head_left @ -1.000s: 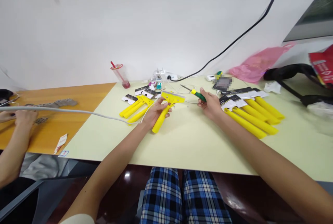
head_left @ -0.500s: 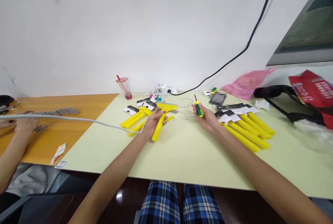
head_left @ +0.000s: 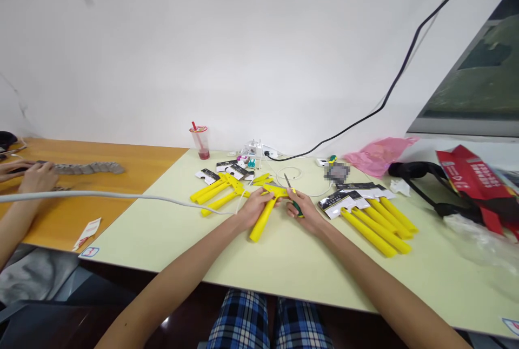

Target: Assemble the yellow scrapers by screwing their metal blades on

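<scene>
your left hand (head_left: 252,209) is wrapped around the yellow scraper (head_left: 265,211), fingers closed on its handle, pinning it to the pale bench (head_left: 284,262) dead centre in front of you. your right hand (head_left: 305,213) is closed around the green-handled screwdriver (head_left: 292,195), shaft pointing up toward twelve o'clock, tip right at the scraper's head. the two hands nearly meet there. my read: keep the scraper flat and firmly held so it can't twist, line the tip squarely into the screw before you turn, and push down along the shaft so it doesn't slip toward your left fingers.

at ten o'clock lies a loose pile of yellow scrapers (head_left: 217,191) with black-and-white cards; at three o'clock a neat row of carded scrapers (head_left: 375,216). the print on those cards is too small to read. the red bag (head_left: 472,179) at far right carries white lettering, blurred, unreadable. a drink cup (head_left: 201,141) stands at eleven o'clock. another person's hand (head_left: 35,176) rests at nine o'clock.
</scene>
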`<action>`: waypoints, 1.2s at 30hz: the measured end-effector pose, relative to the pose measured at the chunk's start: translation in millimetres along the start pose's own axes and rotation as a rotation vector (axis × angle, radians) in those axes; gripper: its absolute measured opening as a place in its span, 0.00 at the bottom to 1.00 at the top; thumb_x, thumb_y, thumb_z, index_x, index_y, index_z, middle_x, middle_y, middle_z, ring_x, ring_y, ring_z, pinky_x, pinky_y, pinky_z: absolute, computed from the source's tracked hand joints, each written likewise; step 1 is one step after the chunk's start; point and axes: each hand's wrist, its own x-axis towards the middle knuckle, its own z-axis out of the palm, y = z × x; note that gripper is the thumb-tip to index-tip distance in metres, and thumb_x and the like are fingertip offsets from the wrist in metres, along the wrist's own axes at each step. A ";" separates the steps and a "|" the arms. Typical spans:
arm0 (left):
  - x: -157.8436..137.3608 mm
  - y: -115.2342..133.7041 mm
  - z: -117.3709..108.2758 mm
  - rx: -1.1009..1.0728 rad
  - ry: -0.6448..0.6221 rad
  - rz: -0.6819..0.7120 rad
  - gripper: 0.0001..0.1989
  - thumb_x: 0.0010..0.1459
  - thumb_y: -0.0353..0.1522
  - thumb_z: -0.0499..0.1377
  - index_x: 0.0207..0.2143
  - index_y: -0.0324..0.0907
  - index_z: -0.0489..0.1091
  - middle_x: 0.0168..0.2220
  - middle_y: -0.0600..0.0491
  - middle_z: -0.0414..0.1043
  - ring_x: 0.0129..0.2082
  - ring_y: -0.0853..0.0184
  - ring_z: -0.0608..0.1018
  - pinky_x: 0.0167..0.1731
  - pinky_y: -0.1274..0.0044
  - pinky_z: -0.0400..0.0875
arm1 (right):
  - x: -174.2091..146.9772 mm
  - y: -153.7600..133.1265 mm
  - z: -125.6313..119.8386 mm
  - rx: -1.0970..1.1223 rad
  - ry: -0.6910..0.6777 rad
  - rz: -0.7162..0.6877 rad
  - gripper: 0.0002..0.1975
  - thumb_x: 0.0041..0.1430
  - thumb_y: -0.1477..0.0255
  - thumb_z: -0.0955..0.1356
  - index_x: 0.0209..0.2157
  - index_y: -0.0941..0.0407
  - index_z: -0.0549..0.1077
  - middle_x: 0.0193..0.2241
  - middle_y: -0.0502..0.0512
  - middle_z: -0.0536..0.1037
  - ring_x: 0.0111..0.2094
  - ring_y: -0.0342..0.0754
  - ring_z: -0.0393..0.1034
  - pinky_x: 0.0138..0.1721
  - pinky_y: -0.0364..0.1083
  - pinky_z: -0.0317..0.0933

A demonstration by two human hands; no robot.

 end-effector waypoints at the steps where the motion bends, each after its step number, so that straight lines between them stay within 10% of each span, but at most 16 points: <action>1: 0.0 -6.0 0.8 0.039 -0.008 0.019 0.18 0.54 0.35 0.77 0.43 0.41 0.77 0.45 0.45 0.82 0.44 0.59 0.84 0.53 0.66 0.79 | 0.3 0.8 -1.0 -0.008 -0.011 0.002 0.29 0.44 0.52 0.86 0.31 0.56 0.74 0.20 0.39 0.66 0.17 0.35 0.49 0.20 0.39 0.59; 5: 3.0 -19.6 -6.3 0.330 0.044 0.130 0.15 0.61 0.44 0.71 0.40 0.42 0.79 0.42 0.45 0.82 0.44 0.58 0.82 0.55 0.64 0.75 | 5.4 -0.1 -10.2 -0.056 -0.016 0.049 0.27 0.46 0.52 0.86 0.30 0.56 0.76 0.13 0.37 0.59 0.16 0.36 0.52 0.22 0.39 0.62; 11: 27.3 16.3 -43.8 0.957 0.266 0.516 0.14 0.69 0.43 0.61 0.45 0.43 0.79 0.49 0.44 0.83 0.52 0.56 0.82 0.59 0.65 0.73 | 11.4 -4.0 -13.7 0.002 0.062 0.155 0.16 0.55 0.67 0.84 0.32 0.58 0.78 0.23 0.52 0.80 0.22 0.43 0.75 0.29 0.40 0.76; 22: 68.3 68.7 -101.8 1.693 0.591 0.232 0.29 0.64 0.37 0.64 0.66 0.39 0.70 0.67 0.33 0.71 0.68 0.40 0.70 0.68 0.53 0.61 | 19.6 -4.3 -18.9 0.239 0.221 0.164 0.10 0.61 0.78 0.79 0.36 0.58 0.75 0.25 0.52 0.82 0.23 0.45 0.80 0.27 0.40 0.79; 36: 40.8 113.4 -91.8 0.770 0.852 0.828 0.07 0.66 0.36 0.65 0.42 0.43 0.75 0.42 0.49 0.77 0.48 0.59 0.79 0.54 0.65 0.78 | 29.8 -28.2 -42.8 0.382 0.296 0.056 0.15 0.58 0.73 0.81 0.36 0.54 0.73 0.23 0.49 0.80 0.21 0.44 0.78 0.25 0.40 0.78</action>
